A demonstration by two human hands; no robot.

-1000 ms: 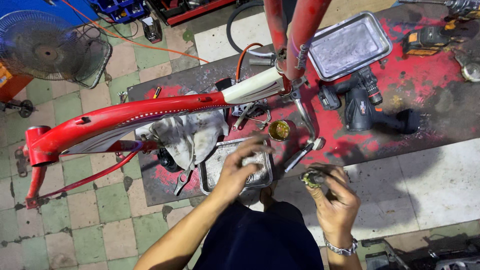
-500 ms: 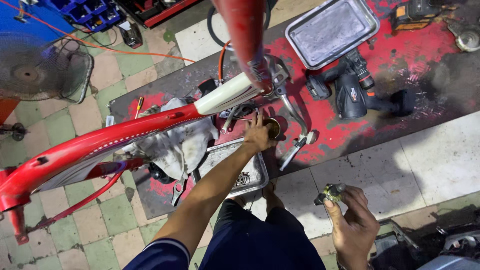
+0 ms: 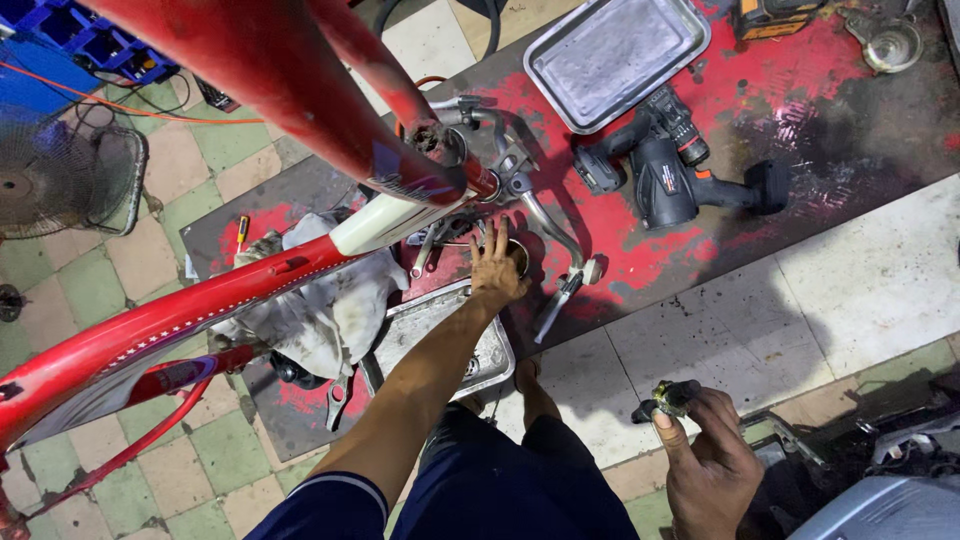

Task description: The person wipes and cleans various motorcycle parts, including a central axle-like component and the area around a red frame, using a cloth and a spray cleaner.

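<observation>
Under red bike frame (image 3: pixel 180 300), left hand (image 3: pixel 497 268) covers grease tin (image 3: pixel 518 256).

A small pale label (image 3: pixel 668 190) sits on the dark body of the cordless drill (image 3: pixel 670 175) lying on the red mat at far right. Printed striping (image 3: pixel 150 340) runs along the red bicycle frame (image 3: pixel 170 320) at left. No packages, signs or screens show.
</observation>
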